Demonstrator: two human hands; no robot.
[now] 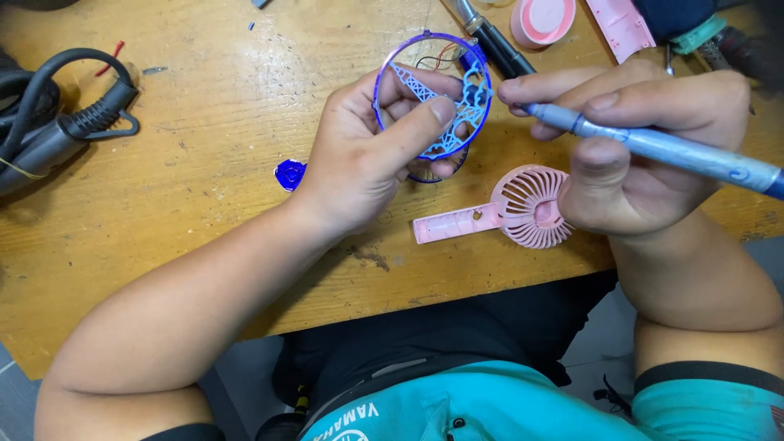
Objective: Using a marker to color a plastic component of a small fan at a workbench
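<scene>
Blue fan grille (433, 94) near table edge (425, 306)

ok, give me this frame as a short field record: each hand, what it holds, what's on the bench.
left hand: grips a round blue plastic fan grille with pale lattice, thumb across its face
right hand: holds a blue-grey pen-shaped tool, tip pointing at the grille
bench: worn wooden tabletop
near right hand: pink plastic handheld fan half, lying flat
near left hand: small blue cap-like piece
far left: black cable bundle
top edge: pink round part
</scene>
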